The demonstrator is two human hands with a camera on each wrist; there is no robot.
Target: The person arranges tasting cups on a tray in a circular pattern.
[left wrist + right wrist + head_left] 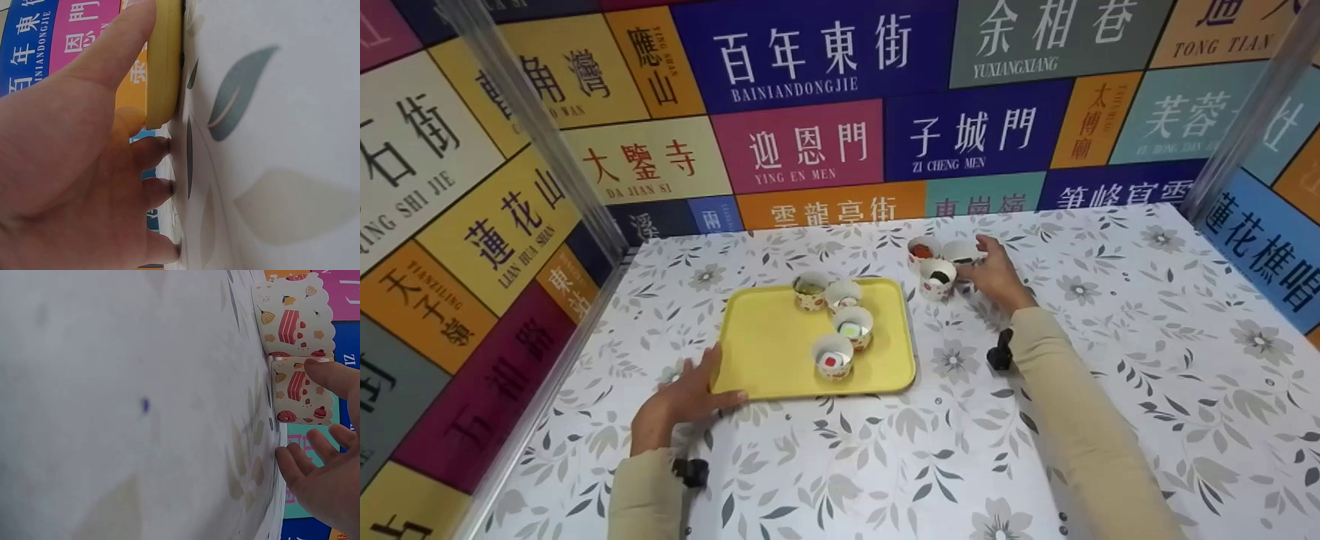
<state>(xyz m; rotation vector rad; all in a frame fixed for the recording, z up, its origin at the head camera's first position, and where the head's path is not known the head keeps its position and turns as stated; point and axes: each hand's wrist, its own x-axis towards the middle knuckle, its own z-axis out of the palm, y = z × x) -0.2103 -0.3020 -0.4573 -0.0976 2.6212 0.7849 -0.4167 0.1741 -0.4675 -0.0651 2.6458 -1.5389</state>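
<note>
My left hand is at the front left corner of a yellow tray, thumb along its front rim. In the left wrist view, its other fingertips rest by the flowered tabletop, beside the tray's edge. My right hand reaches around a paper cup with scalloped edge and cake prints. Its thumb overlaps that cup's rim; the remaining fingers are spread on the far side, apart from it. Alongside stand a cup with dark contents and a cup with reddish contents.
On the tray stand several more paper cups: a front one with a red piece, one with a pale green piece, another, and one with greenish contents. A sign-covered wall stands behind the table.
</note>
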